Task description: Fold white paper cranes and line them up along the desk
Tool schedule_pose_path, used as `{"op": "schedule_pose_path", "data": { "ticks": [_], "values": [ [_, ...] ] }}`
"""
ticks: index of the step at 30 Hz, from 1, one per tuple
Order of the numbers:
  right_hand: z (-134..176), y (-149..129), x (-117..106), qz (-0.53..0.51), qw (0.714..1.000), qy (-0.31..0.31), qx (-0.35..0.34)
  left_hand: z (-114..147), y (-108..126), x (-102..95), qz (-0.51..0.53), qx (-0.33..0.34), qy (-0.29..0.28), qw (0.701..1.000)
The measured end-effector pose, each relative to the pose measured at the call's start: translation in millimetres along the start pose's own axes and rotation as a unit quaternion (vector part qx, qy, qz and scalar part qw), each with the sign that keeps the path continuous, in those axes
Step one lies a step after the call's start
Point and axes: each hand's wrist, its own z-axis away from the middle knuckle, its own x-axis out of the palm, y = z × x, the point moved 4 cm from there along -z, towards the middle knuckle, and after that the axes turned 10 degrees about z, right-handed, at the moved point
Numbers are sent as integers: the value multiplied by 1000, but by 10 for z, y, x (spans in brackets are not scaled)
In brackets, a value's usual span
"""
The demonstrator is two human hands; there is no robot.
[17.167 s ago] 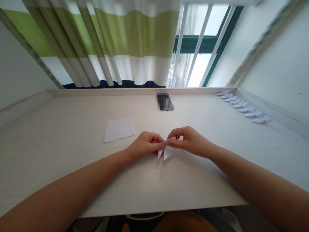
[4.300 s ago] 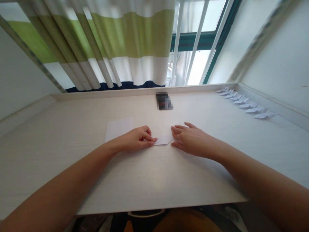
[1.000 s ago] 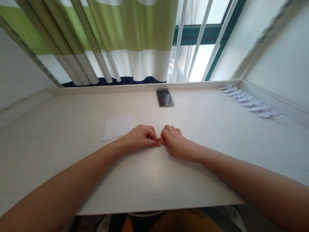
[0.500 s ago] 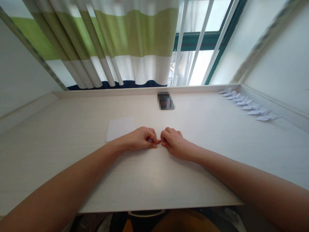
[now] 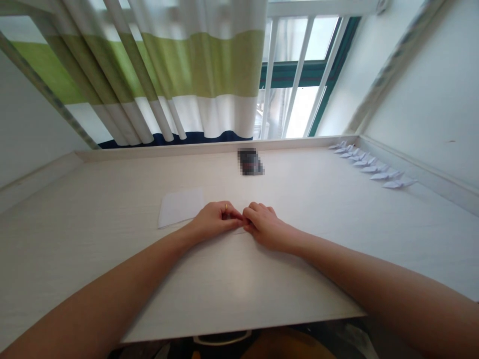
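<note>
My left hand (image 5: 220, 218) and my right hand (image 5: 265, 225) meet at the middle of the white table (image 5: 239, 284). The fingertips of both are pinched together, closed on a small piece of white paper (image 5: 242, 231). Only a sliver of this paper shows below the fingers; its shape is mostly hidden. A ring sits on a finger of my left hand. Beside my left wrist lies a stack of white paper sheets (image 5: 179, 207), flat on the table.
Several folded paper cranes (image 5: 374, 167) stand in a row by the right wall. A dark, pixelated object (image 5: 250, 162) lies near the table's back edge. Behind it hang a green and white curtain (image 5: 209, 65) and a barred window (image 5: 299, 75). A raised rim (image 5: 168, 150) borders the table.
The view has shifted slightly, so the table things appear a little lower and further left. My left fingertips have closed in against my right ones.
</note>
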Motion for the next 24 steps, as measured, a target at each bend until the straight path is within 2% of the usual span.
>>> {"op": "schedule_pose_path", "data": {
  "ticks": [4, 11, 12, 16, 20, 24],
  "values": [
    [-3, 55, -12, -45, 999, 14, -12, 6, 20, 80, -46, 17, -8, 999],
    [15, 357, -250, -194, 972, 71, -116, 29, 53, 49, -52, 35, -22, 998],
    [20, 374, -269, -209, 966, 64, -140, 31, 50, 48, -50, 39, -20, 998],
    [29, 357, -213, -176, 965, 21, -192, 45, 53, 58, -45, 75, -15, 996],
    [5, 324, -114, -134, 974, 30, -178, 76, 99, 90, -66, 135, -24, 988],
    [-22, 337, -78, -124, 977, 45, -166, 96, 116, 98, -85, 158, -24, 983]
  ]
}}
